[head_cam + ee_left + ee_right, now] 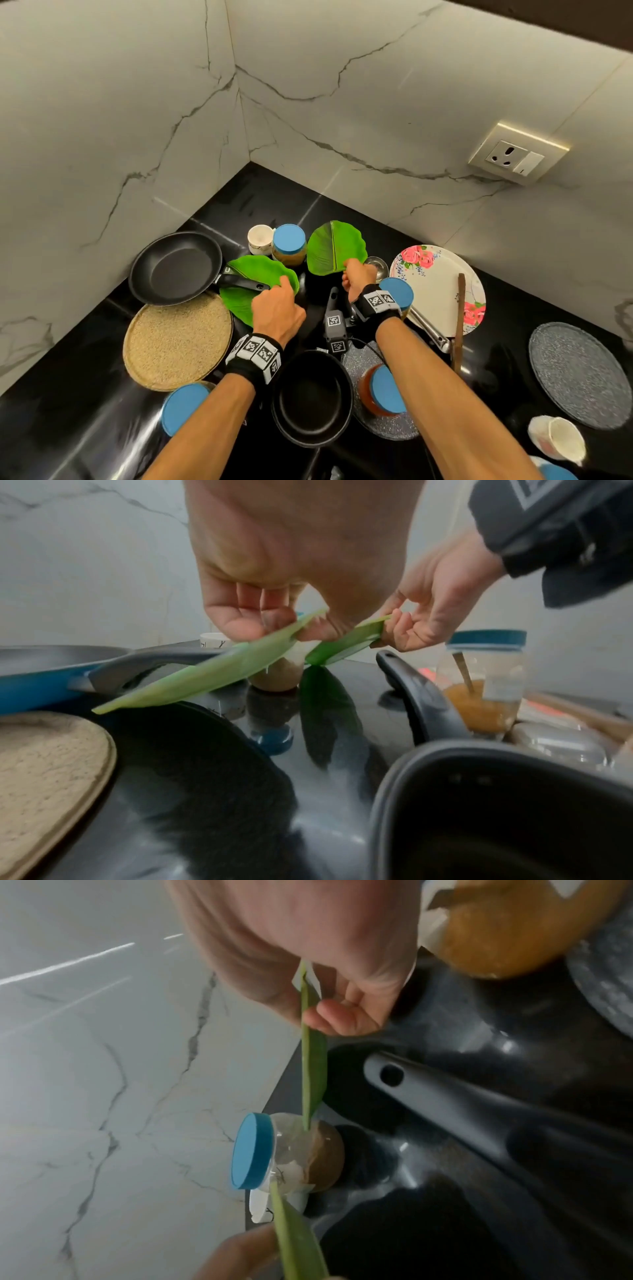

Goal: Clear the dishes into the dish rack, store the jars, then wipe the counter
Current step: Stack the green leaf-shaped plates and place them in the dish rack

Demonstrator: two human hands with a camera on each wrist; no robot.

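Two green leaf-shaped plates are tilted up off the black counter (pixel 260 195). My left hand (pixel 286 282) pinches the near rim of the left green plate (pixel 253 274), whose far side lies under the frying pan handle (pixel 239 281). In the left wrist view the left hand (pixel 296 631) holds that plate (pixel 205 680) with thumb above and fingers below. My right hand (pixel 349 267) pinches the near edge of the right green plate (pixel 334 248); the right wrist view shows this plate (pixel 313 1069) edge-on in the right hand (pixel 310 1010). A blue-lidded jar (pixel 289 245) stands between the plates.
A black frying pan (pixel 174 267) and a beige round plate (pixel 174 342) lie at the left. A black pot (pixel 311 397) sits near me between my arms. A floral plate (pixel 442 287), a grey plate (pixel 579 373), a white cup (pixel 260 238) and more blue-lidded jars (pixel 183 407) crowd the counter.
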